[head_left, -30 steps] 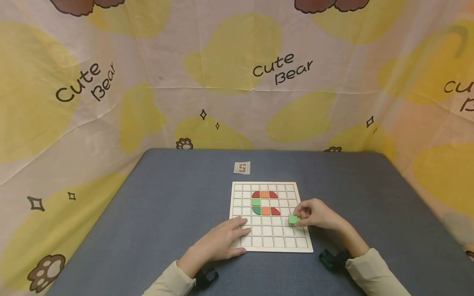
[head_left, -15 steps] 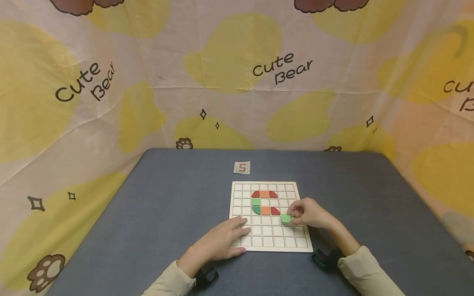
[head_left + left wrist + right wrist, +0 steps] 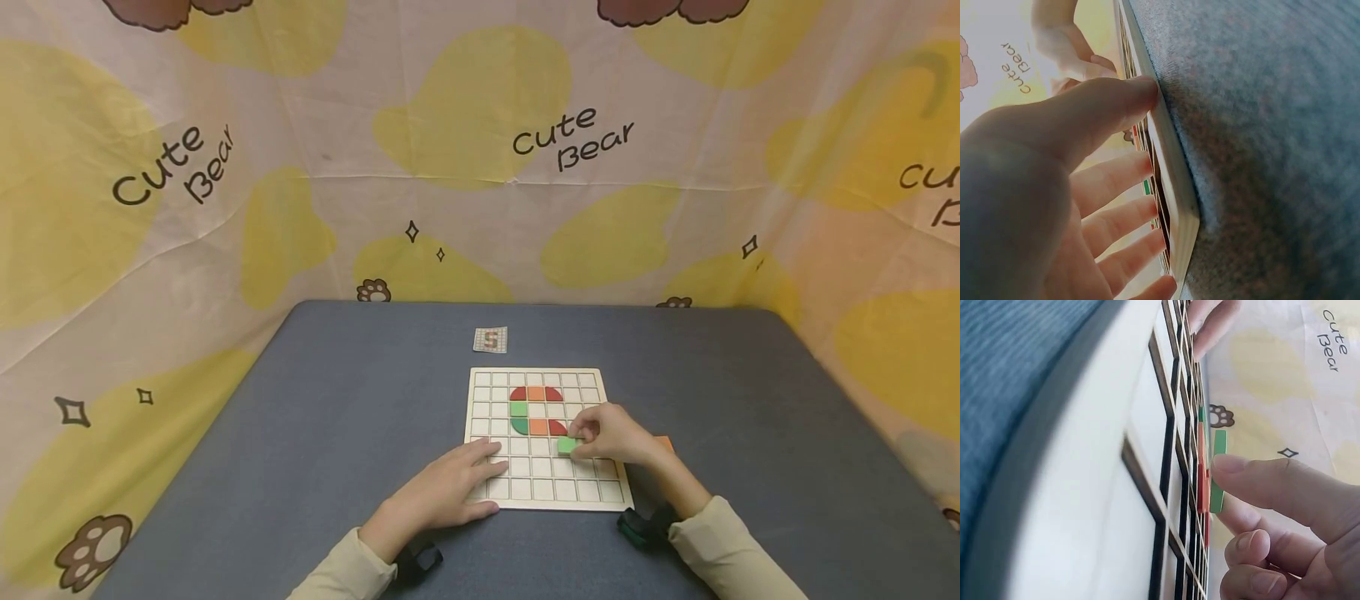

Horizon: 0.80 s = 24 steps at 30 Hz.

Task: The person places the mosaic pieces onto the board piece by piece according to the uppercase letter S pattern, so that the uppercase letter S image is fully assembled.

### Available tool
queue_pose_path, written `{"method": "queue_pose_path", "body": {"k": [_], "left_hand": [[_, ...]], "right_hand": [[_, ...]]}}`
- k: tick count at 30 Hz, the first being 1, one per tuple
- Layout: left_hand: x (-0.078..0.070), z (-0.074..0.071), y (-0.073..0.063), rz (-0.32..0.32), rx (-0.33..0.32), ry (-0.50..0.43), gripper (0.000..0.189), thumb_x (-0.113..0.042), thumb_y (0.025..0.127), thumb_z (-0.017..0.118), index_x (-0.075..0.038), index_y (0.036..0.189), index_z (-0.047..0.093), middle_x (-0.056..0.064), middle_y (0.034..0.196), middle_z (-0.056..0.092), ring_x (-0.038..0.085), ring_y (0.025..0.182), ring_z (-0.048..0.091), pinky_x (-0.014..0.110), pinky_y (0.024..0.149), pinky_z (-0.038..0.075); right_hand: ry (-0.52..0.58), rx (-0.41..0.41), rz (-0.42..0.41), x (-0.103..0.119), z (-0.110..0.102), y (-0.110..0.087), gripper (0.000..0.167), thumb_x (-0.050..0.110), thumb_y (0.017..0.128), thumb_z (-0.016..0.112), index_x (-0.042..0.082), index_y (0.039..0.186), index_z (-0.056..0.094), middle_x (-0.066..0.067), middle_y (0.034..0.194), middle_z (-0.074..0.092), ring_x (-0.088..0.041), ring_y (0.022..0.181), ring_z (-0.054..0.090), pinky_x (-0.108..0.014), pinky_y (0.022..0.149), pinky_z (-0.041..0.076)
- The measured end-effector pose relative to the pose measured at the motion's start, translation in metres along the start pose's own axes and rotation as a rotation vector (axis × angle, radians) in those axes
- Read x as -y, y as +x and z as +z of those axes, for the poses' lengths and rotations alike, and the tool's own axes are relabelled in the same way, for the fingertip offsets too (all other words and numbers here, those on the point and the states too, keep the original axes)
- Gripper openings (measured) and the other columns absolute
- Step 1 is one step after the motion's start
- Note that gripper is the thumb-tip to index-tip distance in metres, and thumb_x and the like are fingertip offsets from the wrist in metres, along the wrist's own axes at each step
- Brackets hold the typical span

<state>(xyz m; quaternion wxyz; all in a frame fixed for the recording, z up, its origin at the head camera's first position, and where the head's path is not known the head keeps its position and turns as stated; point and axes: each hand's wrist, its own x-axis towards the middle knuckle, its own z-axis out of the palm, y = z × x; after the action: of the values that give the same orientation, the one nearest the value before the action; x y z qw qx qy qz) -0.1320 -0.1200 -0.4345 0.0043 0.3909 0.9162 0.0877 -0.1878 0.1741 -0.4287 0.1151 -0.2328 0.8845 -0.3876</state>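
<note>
A white grid board (image 3: 542, 490) with sunken square cells lies on the table. Red quarter-round tiles (image 3: 518, 395), orange square tiles (image 3: 536, 393), a light green square tile (image 3: 518, 409) and a dark green quarter-round tile (image 3: 521, 426) sit in its cells. My right hand (image 3: 611, 433) pinches another light green square tile (image 3: 566, 446) between thumb and fingers, just above the board; in the right wrist view this green tile (image 3: 1218, 472) stands apart from the cells. My left hand (image 3: 448, 485) rests on the board's near left corner, fingers extended, thumb (image 3: 1129, 100) against the edge.
Behind the board lies a small card (image 3: 491, 340) with a printed grid and a coloured figure. An orange piece (image 3: 665, 443) shows partly beyond my right wrist on the blue-grey table (image 3: 375, 392). A patterned cloth (image 3: 465, 167) hangs around the table.
My right hand has moved left over the board with the green tile. An orange piece by the right wrist has come into view. The left hand has stayed still.
</note>
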Motion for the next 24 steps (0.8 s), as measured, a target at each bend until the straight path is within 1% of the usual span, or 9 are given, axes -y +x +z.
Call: {"method": "queue_pose_path", "body": {"k": [10, 17, 24], "left_hand": [[-0.0002, -0.0004, 0.0009, -0.008, 0.012, -0.007, 0.05, -0.037, 0.088, 0.066, -0.016, 0.132, 0.059, 0.009, 0.143, 0.053, 0.027, 0.137, 0.047, 0.039, 0.113, 0.043], [-0.0005, -0.0012, 0.0004, 0.004, 0.001, 0.008, 0.049, -0.037, 0.088, 0.066, -0.015, 0.132, 0.059, 0.009, 0.142, 0.054, 0.027, 0.136, 0.048, 0.039, 0.113, 0.043], [0.0001, 0.0005, 0.0003, 0.004, -0.005, 0.013, 0.049, -0.037, 0.088, 0.066, -0.016, 0.133, 0.059, 0.008, 0.142, 0.054, 0.027, 0.136, 0.048, 0.038, 0.112, 0.043]], "right_hand": [[0.013, 0.0, 0.014, 0.0041, 0.0055, 0.0044, 0.021, 0.007, 0.07, 0.081, -0.001, 0.085, 0.068, 0.005, 0.064, 0.048, -0.001, 0.058, 0.04, -0.016, 0.055, 0.037], [-0.011, -0.006, 0.032, 0.0052, 0.0075, 0.0061, 0.02, 0.006, 0.071, 0.08, 0.0, 0.084, 0.068, 0.005, 0.063, 0.046, -0.003, 0.058, 0.04, -0.017, 0.056, 0.037], [-0.022, -0.01, 0.043, 0.0066, 0.0081, 0.008, 0.019, 0.005, 0.07, 0.08, 0.001, 0.085, 0.069, 0.005, 0.061, 0.045, -0.004, 0.057, 0.04, -0.018, 0.055, 0.037]]}}
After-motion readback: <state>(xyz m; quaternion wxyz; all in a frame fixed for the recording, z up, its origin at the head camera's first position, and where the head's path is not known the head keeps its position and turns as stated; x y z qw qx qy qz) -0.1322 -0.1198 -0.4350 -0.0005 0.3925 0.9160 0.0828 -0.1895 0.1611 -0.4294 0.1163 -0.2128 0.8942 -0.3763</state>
